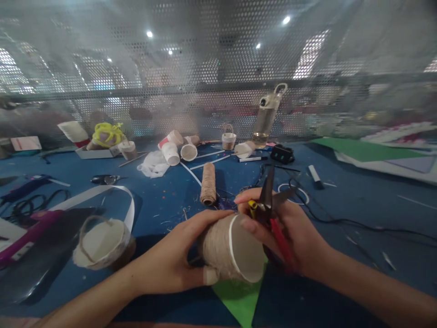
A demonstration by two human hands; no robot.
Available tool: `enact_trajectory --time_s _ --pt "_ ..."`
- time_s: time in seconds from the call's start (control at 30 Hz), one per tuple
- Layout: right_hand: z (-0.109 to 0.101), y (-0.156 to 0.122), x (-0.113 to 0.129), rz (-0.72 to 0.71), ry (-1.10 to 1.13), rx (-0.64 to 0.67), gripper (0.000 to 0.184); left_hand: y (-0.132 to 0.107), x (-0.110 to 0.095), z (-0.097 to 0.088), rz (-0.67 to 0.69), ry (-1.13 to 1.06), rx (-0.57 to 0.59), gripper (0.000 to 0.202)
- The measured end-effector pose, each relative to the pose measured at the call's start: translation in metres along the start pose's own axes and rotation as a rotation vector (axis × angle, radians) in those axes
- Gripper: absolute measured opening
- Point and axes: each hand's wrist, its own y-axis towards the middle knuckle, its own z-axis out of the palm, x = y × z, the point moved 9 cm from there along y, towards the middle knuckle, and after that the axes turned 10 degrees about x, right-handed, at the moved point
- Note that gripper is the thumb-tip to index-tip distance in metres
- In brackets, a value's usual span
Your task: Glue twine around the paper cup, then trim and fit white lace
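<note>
My left hand point(186, 257) is wrapped round a paper cup point(218, 248) wound with brown twine. The cup lies tilted on its side, and its white rim and open mouth face right. In my right hand point(287, 228) is a pair of scissors point(268, 202) with red and yellow handles, its dark blades pointing up and spread apart. The fingers of that hand are at the cup's rim. Under the cup lies a green sheet point(241, 296). Just beyond my hands stands a spool of brown twine point(208, 183).
At left, a small handled basket point(102, 243) stands beside a white strip point(97, 190) and a magenta tool point(32, 234). Several paper cups point(170, 152), a clear bottle point(265, 119) and a black box point(282, 154) line the back. Cables point(355, 224) and green sheets point(355, 149) are at right.
</note>
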Motion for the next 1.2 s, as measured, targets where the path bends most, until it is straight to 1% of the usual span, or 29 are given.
enact_trajectory --time_s 0.1,0.17,0.23,0.33,0.4,0.53,0.77,0.97,1.1,1.2 --pt "-0.007 -0.003 0.012 -0.163 -0.244 0.004 0.022 0.0 -0.005 -0.004 0.072 0.152 -0.019 0.084" --pt "-0.012 -0.006 0.012 -0.201 -0.414 -0.009 0.022 0.0 -0.009 -0.009 0.114 0.219 -0.064 0.08" --pt "-0.015 -0.008 0.007 -0.202 -0.499 -0.009 0.023 -0.001 -0.014 -0.015 0.156 0.257 -0.123 0.076" --pt "-0.013 -0.01 0.005 -0.221 -0.531 0.035 0.022 -0.005 -0.02 -0.021 0.228 0.282 -0.202 0.074" --pt "-0.01 -0.01 0.007 -0.239 -0.576 0.053 0.019 -0.007 -0.023 -0.022 0.274 0.301 -0.234 0.075" --pt "-0.007 -0.009 0.012 -0.267 -0.677 0.02 0.015 -0.011 -0.029 -0.021 0.358 0.377 -0.273 0.076" --pt "-0.006 -0.012 0.012 -0.265 -0.749 -0.034 0.019 -0.012 -0.035 -0.018 0.406 0.442 -0.306 0.074" --pt "-0.001 -0.014 0.019 -0.28 -0.81 -0.046 0.024 -0.013 -0.031 -0.014 0.42 0.372 -0.295 0.075" --pt "0.003 -0.013 0.02 -0.248 -0.871 -0.012 0.025 -0.013 -0.031 -0.011 0.419 0.443 -0.301 0.076" --pt "0.005 -0.014 0.022 -0.265 -0.892 0.012 0.023 -0.015 -0.036 -0.006 0.456 0.529 -0.295 0.077"
